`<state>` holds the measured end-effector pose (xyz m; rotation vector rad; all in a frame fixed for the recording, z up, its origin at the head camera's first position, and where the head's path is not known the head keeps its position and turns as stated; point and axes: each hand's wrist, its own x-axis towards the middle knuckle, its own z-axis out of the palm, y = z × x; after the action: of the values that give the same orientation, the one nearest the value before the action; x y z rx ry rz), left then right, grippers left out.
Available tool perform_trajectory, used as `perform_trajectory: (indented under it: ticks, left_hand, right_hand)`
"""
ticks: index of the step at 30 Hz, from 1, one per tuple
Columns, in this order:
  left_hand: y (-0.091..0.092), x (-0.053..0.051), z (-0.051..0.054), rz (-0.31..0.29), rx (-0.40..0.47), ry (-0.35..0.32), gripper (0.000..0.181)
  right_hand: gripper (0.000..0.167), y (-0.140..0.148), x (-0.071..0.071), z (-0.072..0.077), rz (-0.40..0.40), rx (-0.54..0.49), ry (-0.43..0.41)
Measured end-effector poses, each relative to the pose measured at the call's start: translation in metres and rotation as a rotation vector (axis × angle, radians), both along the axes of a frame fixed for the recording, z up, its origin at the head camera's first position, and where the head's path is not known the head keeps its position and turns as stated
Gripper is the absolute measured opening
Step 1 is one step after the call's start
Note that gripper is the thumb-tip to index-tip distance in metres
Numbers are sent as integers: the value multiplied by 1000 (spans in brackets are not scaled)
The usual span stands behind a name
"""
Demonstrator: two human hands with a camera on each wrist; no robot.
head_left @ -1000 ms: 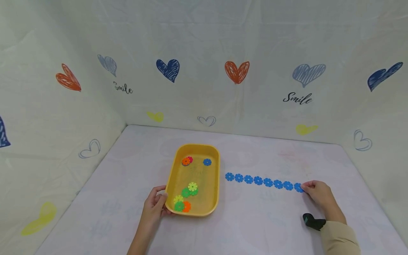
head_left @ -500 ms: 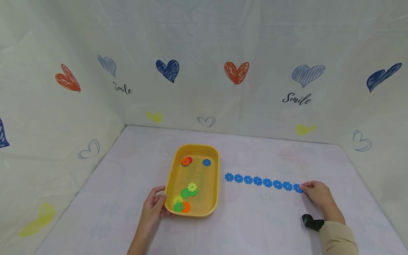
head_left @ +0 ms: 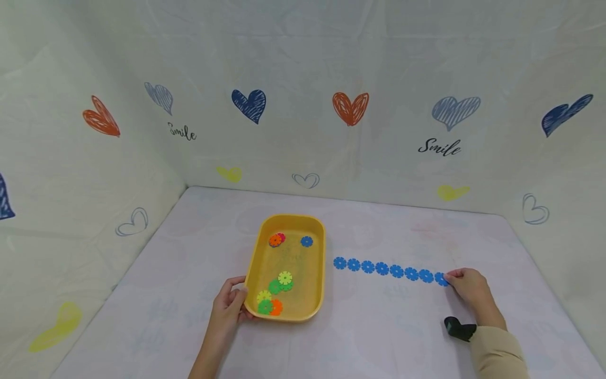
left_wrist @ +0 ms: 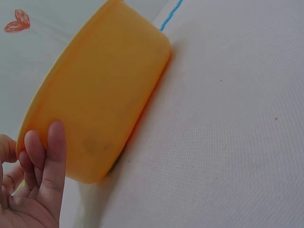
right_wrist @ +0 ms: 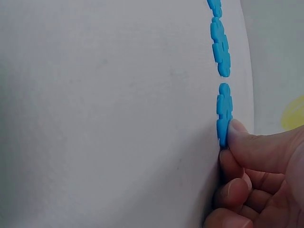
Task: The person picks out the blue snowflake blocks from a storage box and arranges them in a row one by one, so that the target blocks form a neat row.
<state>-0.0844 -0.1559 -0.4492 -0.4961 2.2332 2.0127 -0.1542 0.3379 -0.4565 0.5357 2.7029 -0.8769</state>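
In the head view a yellow tray (head_left: 324, 273) holds several flower-shaped plastic discs in orange, pink, green, yellow and blue. My left hand (head_left: 228, 302) grips its near left corner; the left wrist view shows fingers (left_wrist: 56, 142) against the outer wall. To the right of the tray, several blue flower discs (head_left: 382, 268) lie in a straight row on the table. At the row's right end my right hand (head_left: 473, 289) pinches the last blue disc (right_wrist: 224, 111) between thumb and forefinger. A narrow gap separates that disc from its neighbour in the right wrist view.
The white table (head_left: 379, 337) meets a pale cloth backdrop (head_left: 303, 142) printed with hearts and the word Smile. One blue disc (head_left: 306, 241) lies in the tray's far right part. A black object (head_left: 459, 329) is at my right wrist, beside the beige sleeve (head_left: 497, 352).
My right forearm has shifted slightly left, while its fingers keep hold of the end disc. The left hand and tray stay put.
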Motion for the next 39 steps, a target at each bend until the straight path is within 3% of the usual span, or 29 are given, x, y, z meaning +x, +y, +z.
perform_trajectory:
  ticks: [11, 17, 20, 26, 33, 39]
  left_hand:
    - [1, 0, -1, -1, 9, -5, 35]
    - [1, 0, -1, 5, -1, -21, 35]
    - [1, -1, -2, 3, 1, -24, 36]
    - [0, -1, -4, -1, 27, -14, 37]
    - [1, 0, -2, -2, 49, 5, 36]
    - [0, 1, 0, 0, 36, 5, 37]
  right_hand:
    - [39, -2, 7, 4, -8, -7, 44]
    - [55, 9, 9, 1, -119, -203, 71]
    - [63, 22, 2, -13, -138, -226, 134]
    - [72, 39, -30, -52, -94, -192, 299]
    - [61, 5, -56, -55, 57, -252, 377]
    - [57, -47, -76, -57, 112, -335, 382]
